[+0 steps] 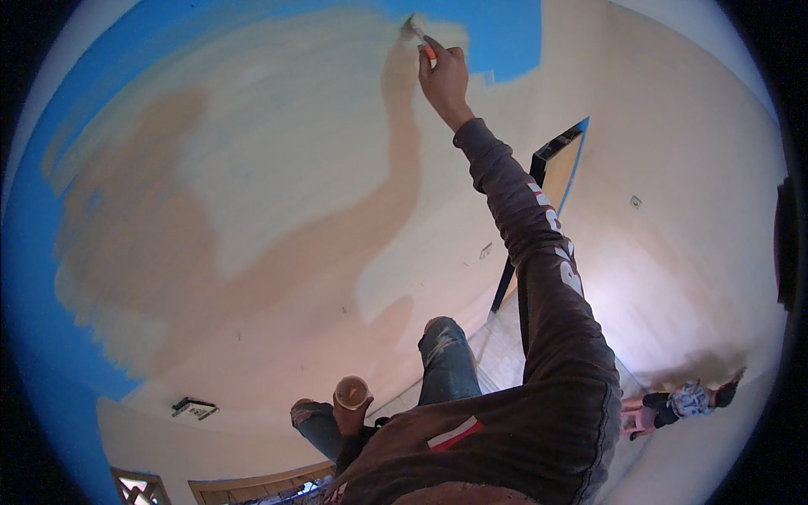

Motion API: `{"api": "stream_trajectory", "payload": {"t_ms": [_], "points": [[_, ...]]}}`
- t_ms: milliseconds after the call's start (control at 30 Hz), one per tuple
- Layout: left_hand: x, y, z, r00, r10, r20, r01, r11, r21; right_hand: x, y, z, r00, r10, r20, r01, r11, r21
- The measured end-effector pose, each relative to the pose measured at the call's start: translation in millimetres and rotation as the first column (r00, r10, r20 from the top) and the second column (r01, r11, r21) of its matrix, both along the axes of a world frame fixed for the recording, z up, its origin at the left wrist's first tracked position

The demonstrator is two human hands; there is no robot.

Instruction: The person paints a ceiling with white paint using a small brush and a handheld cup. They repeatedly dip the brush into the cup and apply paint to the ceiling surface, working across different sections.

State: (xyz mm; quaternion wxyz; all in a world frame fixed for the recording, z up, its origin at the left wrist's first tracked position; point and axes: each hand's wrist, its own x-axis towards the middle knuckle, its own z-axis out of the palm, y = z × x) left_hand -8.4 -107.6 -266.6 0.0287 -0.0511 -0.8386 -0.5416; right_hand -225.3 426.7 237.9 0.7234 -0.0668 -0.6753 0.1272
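Observation:
High up on the wall, my right hand (446, 82) is closed around a paintbrush (429, 52) with an orange handle. Its bristles touch the wall near the border between cream paint (278, 143) and a bright blue area (505, 38). Low down near my knees, my left hand (351, 419) grips a round paint cup (351, 392), its open top toward me. Light-coloured paint shows inside the cup. Streaky cream strokes with blue showing through cover much of the wall, and the shadow of my arm falls across them.
A doorway with a dark frame (551, 151) stands right of my arm. Another person (692, 400) is at the lower right beside a pink stool (637, 419). An open wall box (194, 409) sits at lower left, a small wall plate (636, 202) at right.

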Motion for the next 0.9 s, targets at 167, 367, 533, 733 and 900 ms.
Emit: {"api": "stream_trajectory", "payload": {"t_ms": [167,367,533,733,900], "points": [[7.1,0.7,9.7,1.000,0.017,0.011,-0.016,0.999,-0.041,19.9,-32.9,-6.4,0.978,0.186,0.100,-0.193,0.979,0.066],[16.4,11.4,29.0,0.997,0.074,0.028,-0.073,0.996,-0.045,94.6,-66.1,-46.8,0.661,0.747,-0.069,-0.738,0.631,-0.238],[28.4,20.9,47.4,1.000,0.024,-0.007,-0.023,0.996,0.087,158.7,-107.5,-271.6,0.484,0.864,-0.135,-0.621,0.231,-0.749],[35.5,14.7,80.3,0.997,-0.071,0.002,0.071,0.995,-0.063,272.0,-227.0,-403.9,0.430,0.674,-0.600,-0.219,-0.567,-0.794],[33.0,32.6,94.0,0.994,-0.103,0.031,0.105,0.993,-0.053,306.1,-237.5,-438.7,0.500,0.505,-0.703,-0.093,-0.776,-0.624]]}}
